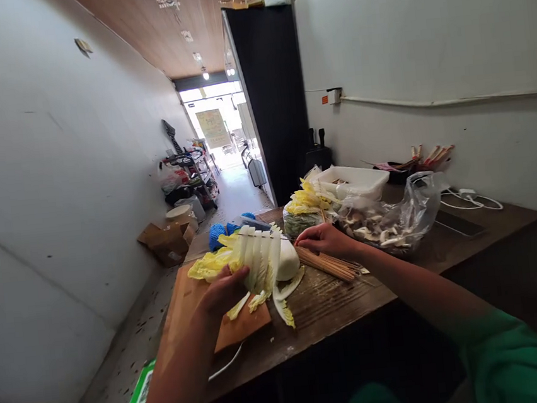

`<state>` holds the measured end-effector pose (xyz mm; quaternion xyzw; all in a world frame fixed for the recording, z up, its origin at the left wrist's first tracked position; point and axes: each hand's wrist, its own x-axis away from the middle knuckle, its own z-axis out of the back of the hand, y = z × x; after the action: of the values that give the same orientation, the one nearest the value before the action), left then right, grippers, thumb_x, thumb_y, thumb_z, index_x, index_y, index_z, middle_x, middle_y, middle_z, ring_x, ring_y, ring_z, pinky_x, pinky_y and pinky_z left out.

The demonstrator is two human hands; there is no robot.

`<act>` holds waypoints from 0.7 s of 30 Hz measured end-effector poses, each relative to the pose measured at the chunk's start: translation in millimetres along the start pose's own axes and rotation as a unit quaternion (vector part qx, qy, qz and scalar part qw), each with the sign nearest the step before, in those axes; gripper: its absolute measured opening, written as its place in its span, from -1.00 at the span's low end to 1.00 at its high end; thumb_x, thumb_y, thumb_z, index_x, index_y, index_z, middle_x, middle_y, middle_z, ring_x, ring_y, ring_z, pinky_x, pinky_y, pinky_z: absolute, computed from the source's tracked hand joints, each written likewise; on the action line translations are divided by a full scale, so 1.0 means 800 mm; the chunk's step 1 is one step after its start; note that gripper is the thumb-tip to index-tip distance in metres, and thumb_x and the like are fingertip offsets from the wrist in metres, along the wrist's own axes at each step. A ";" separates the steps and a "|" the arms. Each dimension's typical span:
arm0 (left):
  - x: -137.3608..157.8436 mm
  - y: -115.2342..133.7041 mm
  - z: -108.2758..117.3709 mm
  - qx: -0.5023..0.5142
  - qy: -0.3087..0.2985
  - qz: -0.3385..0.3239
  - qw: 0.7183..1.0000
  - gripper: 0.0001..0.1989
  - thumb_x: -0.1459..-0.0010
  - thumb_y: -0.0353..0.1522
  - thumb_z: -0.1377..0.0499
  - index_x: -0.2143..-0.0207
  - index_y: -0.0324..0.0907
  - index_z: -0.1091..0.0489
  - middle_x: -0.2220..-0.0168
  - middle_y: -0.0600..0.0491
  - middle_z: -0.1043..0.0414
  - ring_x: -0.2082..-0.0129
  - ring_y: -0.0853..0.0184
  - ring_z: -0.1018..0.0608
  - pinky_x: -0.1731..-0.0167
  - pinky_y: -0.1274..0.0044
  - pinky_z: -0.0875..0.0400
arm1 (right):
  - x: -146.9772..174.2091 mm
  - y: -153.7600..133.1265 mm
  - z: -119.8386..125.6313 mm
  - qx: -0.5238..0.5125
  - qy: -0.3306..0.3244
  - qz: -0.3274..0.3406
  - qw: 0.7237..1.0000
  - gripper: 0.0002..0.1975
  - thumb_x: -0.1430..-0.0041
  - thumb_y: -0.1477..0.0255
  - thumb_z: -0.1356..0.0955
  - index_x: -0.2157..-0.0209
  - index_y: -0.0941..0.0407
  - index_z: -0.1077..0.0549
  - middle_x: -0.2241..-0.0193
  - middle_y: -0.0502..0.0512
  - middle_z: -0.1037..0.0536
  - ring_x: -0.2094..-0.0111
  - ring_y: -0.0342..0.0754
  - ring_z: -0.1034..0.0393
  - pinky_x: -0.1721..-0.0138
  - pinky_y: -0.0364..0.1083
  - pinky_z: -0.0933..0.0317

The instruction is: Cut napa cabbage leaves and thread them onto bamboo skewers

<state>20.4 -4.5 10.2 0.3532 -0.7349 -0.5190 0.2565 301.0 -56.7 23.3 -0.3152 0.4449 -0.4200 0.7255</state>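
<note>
My left hand point(224, 291) grips a row of napa cabbage strips point(257, 259), with white ribs side by side and yellow leaf ends to the left. A thin skewer point(285, 238) runs across the upper part of the strips. Its right end is pinched by the fingers of my right hand point(327, 240). Beneath the strips lies a wooden cutting board point(178, 305). A smooth white rounded thing point(288, 263) sits just behind them; its kind is unclear. Loose cabbage pieces point(283, 304) lie at the board's right edge. Below my right hand is a bundle of wooden skewers point(326, 264).
A clear bag of mushrooms point(388, 231) stands right of the skewers. Behind it are a white plastic tub point(361, 180) and more cabbage point(309, 201) in a wrapped pile. Blue rolls point(217, 235) lie at the far left. A white cable point(482, 201) runs along the right.
</note>
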 end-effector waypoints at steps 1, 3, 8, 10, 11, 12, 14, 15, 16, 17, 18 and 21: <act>-0.002 -0.002 -0.003 0.009 0.004 0.001 1.000 -0.79 0.08 -0.42 -0.29 0.31 -0.20 -0.44 0.34 0.01 -0.52 0.22 0.22 -0.53 0.16 0.46 -0.40 | 0.001 0.001 0.003 0.000 0.005 -0.005 1.000 -0.65 -0.06 0.20 -0.32 0.34 0.23 -0.53 0.65 -0.04 -0.38 0.63 -0.22 -0.15 0.60 -0.21 -0.09; -0.006 -0.006 -0.007 0.033 -0.001 -0.004 0.999 -0.80 0.05 -0.38 -0.27 0.30 -0.18 -0.45 0.35 0.02 -0.52 0.22 0.23 -0.53 0.13 0.45 -0.38 | 0.002 0.004 0.011 0.001 0.018 -0.014 1.000 -0.66 -0.06 0.21 -0.33 0.35 0.22 -0.53 0.66 -0.04 -0.37 0.64 -0.23 -0.16 0.60 -0.21 -0.09; -0.006 -0.013 -0.018 0.059 -0.054 -0.003 0.997 -0.65 -0.08 -0.30 -0.16 0.04 -0.05 -0.35 0.10 0.00 -0.47 -0.01 0.18 -0.41 -0.08 0.30 -0.17 | -0.008 0.016 0.038 0.003 0.063 -0.034 0.997 -0.67 -0.05 0.23 -0.34 0.33 0.22 -0.53 0.70 -0.07 -0.35 0.66 -0.24 -0.16 0.62 -0.21 -0.05; -0.003 -0.013 -0.020 0.047 -0.048 -0.001 0.998 -0.61 -0.12 -0.30 -0.12 -0.03 0.01 -0.28 0.00 -0.01 -0.40 -0.08 0.16 -0.34 -0.10 0.27 -0.12 | -0.020 0.021 0.050 0.001 0.092 -0.044 0.995 -0.68 -0.06 0.24 -0.34 0.32 0.22 -0.53 0.72 -0.10 -0.32 0.67 -0.25 -0.12 0.64 -0.22 -0.02; 0.000 -0.013 -0.019 0.034 -0.042 0.001 0.999 -0.59 -0.13 -0.30 -0.11 -0.06 0.03 -0.26 -0.04 -0.01 -0.36 -0.09 0.15 -0.32 -0.10 0.27 -0.12 | -0.028 0.024 0.057 0.001 0.109 -0.050 0.993 -0.70 -0.07 0.25 -0.34 0.32 0.22 -0.53 0.72 -0.11 -0.31 0.68 -0.26 -0.11 0.64 -0.22 -0.03; 0.002 -0.013 -0.017 0.016 -0.033 0.002 0.999 -0.57 -0.13 -0.30 -0.10 -0.08 0.05 -0.23 -0.07 -0.02 -0.33 -0.09 0.14 -0.32 -0.09 0.27 -0.14 | -0.037 0.026 0.065 0.001 0.128 -0.057 0.990 -0.71 -0.08 0.27 -0.34 0.32 0.22 -0.52 0.72 -0.11 -0.31 0.67 -0.26 -0.11 0.62 -0.22 -0.05; 0.008 -0.013 -0.011 -0.026 -0.015 0.007 1.000 -0.54 -0.10 -0.31 -0.13 -0.09 0.04 -0.23 -0.07 -0.03 -0.33 -0.05 0.11 -0.36 -0.05 0.30 -0.20 | -0.055 0.032 0.081 -0.001 0.167 -0.078 0.983 -0.75 -0.11 0.30 -0.34 0.30 0.22 -0.50 0.66 -0.09 -0.36 0.63 -0.24 -0.18 0.56 -0.21 -0.13; 0.010 -0.014 -0.008 -0.043 -0.005 0.007 0.999 -0.53 -0.07 -0.31 -0.16 -0.08 0.03 -0.26 -0.04 -0.04 -0.35 -0.01 0.10 -0.39 -0.02 0.32 -0.23 | -0.064 0.035 0.090 -0.004 0.185 -0.092 0.978 -0.75 -0.14 0.32 -0.33 0.27 0.22 -0.47 0.59 -0.06 -0.40 0.58 -0.23 -0.24 0.51 -0.20 -0.19; 0.012 -0.015 -0.004 -0.057 0.007 0.007 0.998 -0.52 -0.04 -0.30 -0.19 -0.06 0.01 -0.29 -0.01 -0.05 -0.39 0.02 0.09 -0.42 0.00 0.33 -0.26 | -0.072 0.039 0.098 -0.009 0.201 -0.109 0.973 -0.76 -0.17 0.32 -0.31 0.24 0.21 -0.44 0.50 -0.02 -0.44 0.52 -0.20 -0.31 0.46 -0.17 -0.25; 0.015 -0.015 0.000 -0.067 0.019 0.007 0.998 -0.52 0.00 -0.30 -0.22 -0.03 0.00 -0.32 0.03 -0.04 -0.42 0.05 0.09 -0.44 0.02 0.34 -0.28 | -0.079 0.043 0.107 -0.014 0.215 -0.128 0.968 -0.75 -0.19 0.33 -0.29 0.19 0.21 -0.41 0.39 0.02 -0.47 0.44 -0.16 -0.36 0.40 -0.12 -0.29; 0.016 -0.016 0.003 -0.075 0.032 0.008 0.997 -0.52 0.02 -0.30 -0.24 -0.01 0.00 -0.34 0.06 -0.04 -0.45 0.07 0.09 -0.45 0.03 0.35 -0.30 | -0.086 0.048 0.115 -0.021 0.227 -0.147 0.962 -0.75 -0.21 0.33 -0.28 0.14 0.20 -0.38 0.27 0.07 -0.46 0.35 -0.12 -0.39 0.34 -0.07 -0.32; 0.019 -0.018 0.008 -0.095 0.068 0.014 0.993 -0.51 0.11 -0.29 -0.29 0.04 0.04 -0.39 0.10 0.02 -0.48 0.10 0.09 -0.46 0.06 0.37 -0.34 | -0.101 0.068 0.134 -0.039 0.264 -0.206 0.942 -0.70 -0.22 0.35 -0.27 0.05 0.17 -0.33 0.10 0.14 -0.40 0.18 -0.03 -0.37 0.20 0.03 -0.31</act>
<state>9.9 -16.4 -5.5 0.3510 -0.6679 -0.5578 0.3458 396.3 48.5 52.5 -0.3058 0.5617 -0.6104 0.4674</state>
